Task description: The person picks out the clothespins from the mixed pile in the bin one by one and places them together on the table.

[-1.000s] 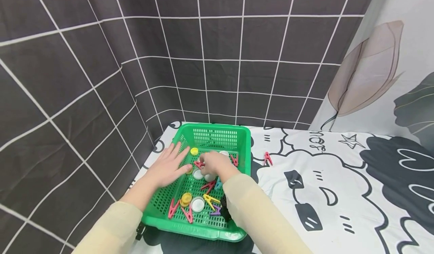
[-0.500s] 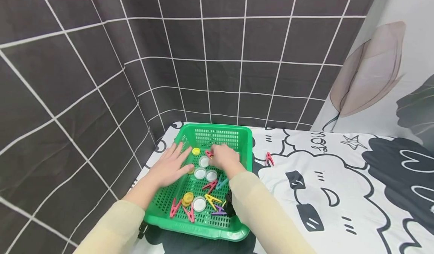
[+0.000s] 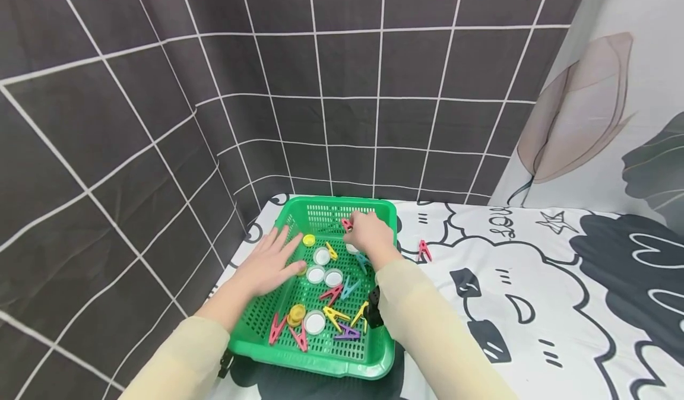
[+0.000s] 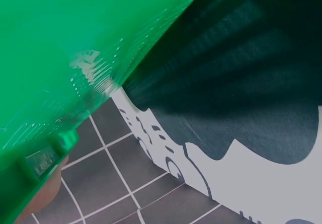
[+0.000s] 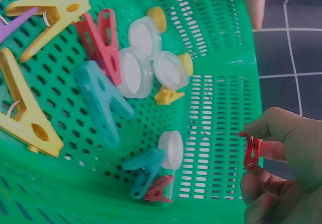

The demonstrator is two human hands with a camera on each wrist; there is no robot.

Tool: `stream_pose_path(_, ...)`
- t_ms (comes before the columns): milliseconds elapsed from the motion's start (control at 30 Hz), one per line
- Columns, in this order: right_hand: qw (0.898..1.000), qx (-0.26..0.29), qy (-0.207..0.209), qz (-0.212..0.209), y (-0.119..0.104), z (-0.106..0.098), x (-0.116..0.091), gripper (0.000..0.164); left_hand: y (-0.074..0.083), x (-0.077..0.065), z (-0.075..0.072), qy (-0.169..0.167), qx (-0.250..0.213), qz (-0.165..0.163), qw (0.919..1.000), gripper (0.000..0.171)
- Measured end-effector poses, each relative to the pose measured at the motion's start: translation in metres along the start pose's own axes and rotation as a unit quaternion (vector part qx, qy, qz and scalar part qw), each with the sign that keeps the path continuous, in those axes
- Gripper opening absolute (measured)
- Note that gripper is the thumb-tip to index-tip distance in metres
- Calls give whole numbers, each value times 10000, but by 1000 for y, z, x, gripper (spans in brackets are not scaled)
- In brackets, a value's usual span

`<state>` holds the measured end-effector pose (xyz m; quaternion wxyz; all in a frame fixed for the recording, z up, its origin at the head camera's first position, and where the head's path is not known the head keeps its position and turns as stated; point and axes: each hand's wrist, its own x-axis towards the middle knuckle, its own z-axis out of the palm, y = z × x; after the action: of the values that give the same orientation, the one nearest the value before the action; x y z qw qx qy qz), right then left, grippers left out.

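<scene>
My right hand (image 3: 370,235) pinches a red clothespin (image 5: 252,152) over the far right part of a green plastic basket (image 3: 315,364). In the right wrist view, thumb and fingertips close on this clothespin near the basket's far rim. My left hand (image 3: 267,262) lies open over the basket's left rim, fingers spread and pointing away. Inside the basket are several more clothespins, among them a purple one (image 3: 347,332), a teal one (image 5: 104,100) and a yellow one (image 5: 25,108). Between them lie several white round caps (image 3: 314,322) and small yellow caps (image 3: 296,314).
On the patterned cloth (image 3: 459,340), right of the basket, lies another red clothespin (image 3: 424,250). A dark cloth with white grid lines (image 3: 342,121) hangs behind and to the left. A pale curtain with leaf prints (image 3: 582,109) hangs at the right.
My right hand has moved right and away with the red clothespin, uncovering white caps, a small yellow clothespin and a teal clothespin. My left hand stays on the left rim.
</scene>
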<state>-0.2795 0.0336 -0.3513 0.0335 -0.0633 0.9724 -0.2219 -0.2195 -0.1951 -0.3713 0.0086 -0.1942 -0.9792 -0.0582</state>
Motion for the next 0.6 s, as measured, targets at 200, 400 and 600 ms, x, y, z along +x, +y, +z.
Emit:
stream_pose_path(200,10000,-35,73,-53,2,-9,1,25,-1,0,0,46,-45,17,10000,70)
stream_pose_path(400,9998,6,123,130,8,-23,1,38,-1,-1,0,25,-80,16,10000,68)
stream_pose_path(600,9992,-69,285,262,20,-37,0,44,-2,-1,1,16,-123,2,9999,67)
